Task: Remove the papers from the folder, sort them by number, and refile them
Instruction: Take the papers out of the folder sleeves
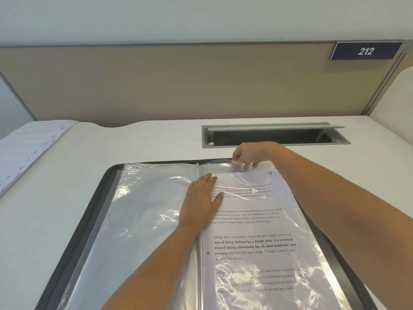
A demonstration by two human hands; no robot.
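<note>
Nearest on the desk (pixel 134 142), a black folder (pixel 92 211) lies open; a printed paper (pixel 257 231) marked 7 sits in its right-hand clear sleeve (pixel 245 170); the left hand (pixel 201 204) lies flat on that page beside the spine, fingers straight; the right hand (pixel 248 153) pinches the sleeve's top edge; farther left lies a pile of papers (pixel 29 151); beyond, a cable slot (pixel 274 135).

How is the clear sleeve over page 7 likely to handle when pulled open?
Probably floppy: the clear sleeve wrinkles and lifts where the right hand pinches its top edge. Likely slippery too, given its glossy glare. The left hand pressing flat on it suggests it would shift otherwise.
</note>
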